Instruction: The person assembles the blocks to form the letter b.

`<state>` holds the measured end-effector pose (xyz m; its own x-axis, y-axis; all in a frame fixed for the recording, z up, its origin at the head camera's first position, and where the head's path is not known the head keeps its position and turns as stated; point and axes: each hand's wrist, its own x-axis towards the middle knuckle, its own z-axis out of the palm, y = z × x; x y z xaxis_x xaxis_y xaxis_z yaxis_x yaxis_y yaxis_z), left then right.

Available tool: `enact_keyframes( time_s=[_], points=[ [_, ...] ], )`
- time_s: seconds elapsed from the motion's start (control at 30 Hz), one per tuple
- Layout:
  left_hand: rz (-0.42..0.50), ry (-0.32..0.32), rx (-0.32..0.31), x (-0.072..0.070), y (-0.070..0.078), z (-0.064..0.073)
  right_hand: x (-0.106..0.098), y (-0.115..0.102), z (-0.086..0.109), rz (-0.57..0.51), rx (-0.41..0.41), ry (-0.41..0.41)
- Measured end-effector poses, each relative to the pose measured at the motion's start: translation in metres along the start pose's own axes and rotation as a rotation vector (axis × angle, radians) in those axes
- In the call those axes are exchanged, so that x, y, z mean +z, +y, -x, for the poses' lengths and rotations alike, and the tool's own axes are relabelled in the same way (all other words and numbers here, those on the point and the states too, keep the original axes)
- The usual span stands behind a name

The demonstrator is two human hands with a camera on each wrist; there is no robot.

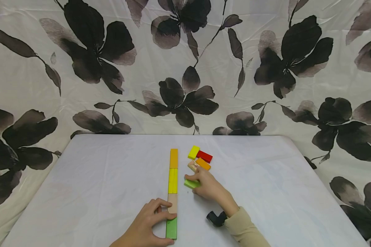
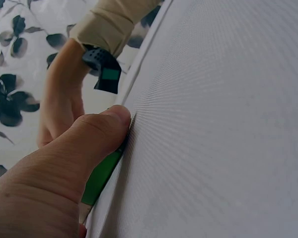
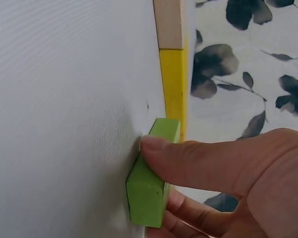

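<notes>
A straight row of wooden blocks runs away from me: a green block (image 1: 171, 229) nearest, then a plain wood block (image 1: 172, 203), a yellow stretch (image 1: 172, 180) and an orange block (image 1: 174, 158) at the far end. My left hand (image 1: 149, 223) holds the green block, thumb at its near end and index finger by the joint with the plain block. Right of the row, my right hand (image 1: 208, 183) pinches a light green block (image 3: 148, 191) between thumb and fingers, low over the cloth.
Just beyond my right hand lie loose blocks: a yellow block (image 1: 193, 152), a red block (image 1: 204, 156), an orange block (image 1: 203, 163) and a wood block with markings (image 1: 193, 166). A black wrist-worn device (image 1: 216, 218) sits by the right sleeve. White cloth (image 1: 111, 171) covers the table.
</notes>
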<state>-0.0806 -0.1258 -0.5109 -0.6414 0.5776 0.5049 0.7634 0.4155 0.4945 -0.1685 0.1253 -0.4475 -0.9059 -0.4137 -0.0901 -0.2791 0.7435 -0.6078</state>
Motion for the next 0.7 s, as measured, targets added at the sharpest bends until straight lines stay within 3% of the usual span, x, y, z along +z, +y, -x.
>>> enact_keyframes(
  time_s=[0.2, 0.43, 0.53, 0.7],
  points=[
    [0.009, -0.012, -0.043, -0.0003, 0.0006, -0.0001, 0.0028, -0.0032, -0.0050, 0.017, -0.025, 0.007],
    [0.000, 0.007, 0.011, 0.0002, -0.0006, -0.0004, 0.0043, -0.0025, -0.0037, -0.058, -0.014, 0.081],
    [0.003, 0.006, 0.006, -0.0003, -0.0003, -0.0004, 0.0056, -0.0013, -0.0031, -0.083, -0.033, 0.116],
    [0.003, 0.010, 0.018, -0.0012, -0.0003, -0.0001, 0.0086, -0.0002, -0.0038, -0.063, -0.070, 0.128]
  ],
)
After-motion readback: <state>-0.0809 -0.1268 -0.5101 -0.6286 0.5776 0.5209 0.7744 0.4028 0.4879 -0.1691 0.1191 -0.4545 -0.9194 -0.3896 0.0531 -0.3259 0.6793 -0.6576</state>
